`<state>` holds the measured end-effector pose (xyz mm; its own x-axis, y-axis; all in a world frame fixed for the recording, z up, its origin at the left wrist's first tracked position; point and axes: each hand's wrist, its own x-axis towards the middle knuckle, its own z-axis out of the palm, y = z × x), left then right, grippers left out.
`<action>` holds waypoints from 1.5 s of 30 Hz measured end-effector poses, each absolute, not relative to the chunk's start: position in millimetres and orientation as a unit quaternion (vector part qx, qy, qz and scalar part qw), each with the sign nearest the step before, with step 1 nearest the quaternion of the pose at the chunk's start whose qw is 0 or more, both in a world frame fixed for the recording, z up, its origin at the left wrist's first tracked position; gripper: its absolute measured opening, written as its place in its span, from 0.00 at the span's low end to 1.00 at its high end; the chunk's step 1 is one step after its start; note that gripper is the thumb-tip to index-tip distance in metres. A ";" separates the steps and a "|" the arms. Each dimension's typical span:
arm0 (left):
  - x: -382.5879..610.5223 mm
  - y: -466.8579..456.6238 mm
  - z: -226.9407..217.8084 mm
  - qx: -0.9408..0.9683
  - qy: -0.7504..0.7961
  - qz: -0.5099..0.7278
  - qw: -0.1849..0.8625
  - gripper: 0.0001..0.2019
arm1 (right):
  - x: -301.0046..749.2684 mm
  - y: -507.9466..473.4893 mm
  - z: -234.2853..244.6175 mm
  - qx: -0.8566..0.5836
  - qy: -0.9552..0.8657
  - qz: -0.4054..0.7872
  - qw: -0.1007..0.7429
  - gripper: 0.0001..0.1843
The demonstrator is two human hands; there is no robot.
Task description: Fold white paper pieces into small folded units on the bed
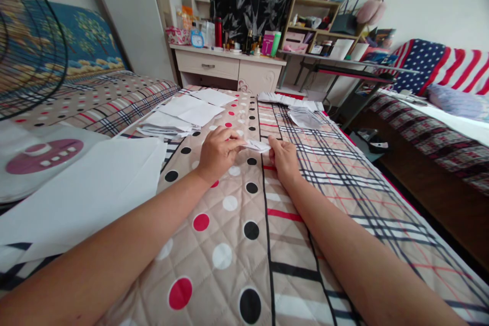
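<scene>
Between my two hands is a small folded piece of white paper [257, 146], held just above the patterned bedspread [229, 183]. The fingers of my left hand [219, 152] pinch its left end. At the right end, my right hand [283, 157] grips it between thumb and fingers. Beyond my left hand lie several stacked white paper sheets [191, 111]. Past my right hand are a row of folded white papers [284, 99] and a flat pile of pale folded pieces [304, 117].
Large white sheets [114, 183] and a white plastic item with a purple panel [44, 157] lie at left. A fan guard [30, 35] stands at upper left. Behind the bed are a white dresser [221, 63] and a shelf [317, 20]. Another bed [431, 137] is at right.
</scene>
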<state>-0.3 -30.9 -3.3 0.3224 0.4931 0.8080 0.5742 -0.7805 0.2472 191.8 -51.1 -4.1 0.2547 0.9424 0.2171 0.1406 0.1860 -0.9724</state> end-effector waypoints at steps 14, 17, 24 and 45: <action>1.2 -30.1 -2.2 -0.636 -0.470 -0.431 -0.435 0.18 | 187.7 -50.7 -2.7 -0.459 -0.555 0.392 0.572 0.17; -1.0 -27.4 -4.8 -0.688 -0.515 -0.398 -0.319 0.21 | 189.0 -49.1 -4.5 -0.489 -0.561 0.377 0.551 0.13; -3.9 -29.4 0.9 -0.723 -0.623 -0.273 -0.117 0.20 | 191.5 -47.3 -8.0 -0.578 -0.624 0.279 0.446 0.08; 5.8 -24.2 -8.4 -0.579 -0.505 -0.567 -0.297 0.17 | 177.5 -51.6 -0.4 -0.465 -0.465 0.490 0.572 0.27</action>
